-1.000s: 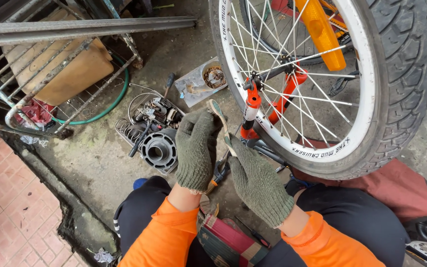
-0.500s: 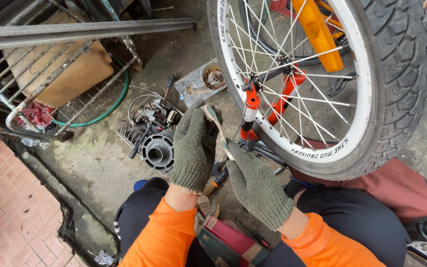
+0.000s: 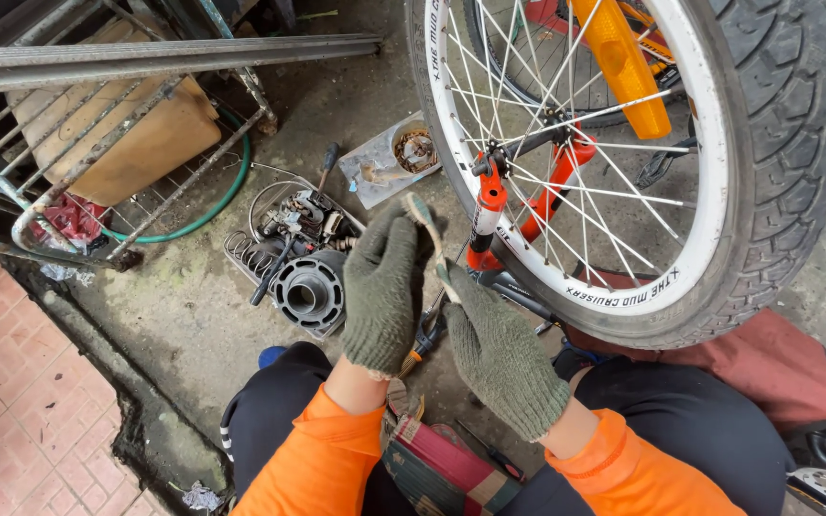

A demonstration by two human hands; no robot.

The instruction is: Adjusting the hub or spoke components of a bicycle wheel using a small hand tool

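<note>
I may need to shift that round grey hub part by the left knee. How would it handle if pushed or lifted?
The grey hub looks like thick cast metal, so probably heavy for its size and rigid. It lies flat on its wide face on the tray, so it should slide rather than roll or tip. Loose springs and parts crowd it, so a push would likely drag them along.

Gloved left hand raised, gloved right hand beside, fingertips meeting
</note>
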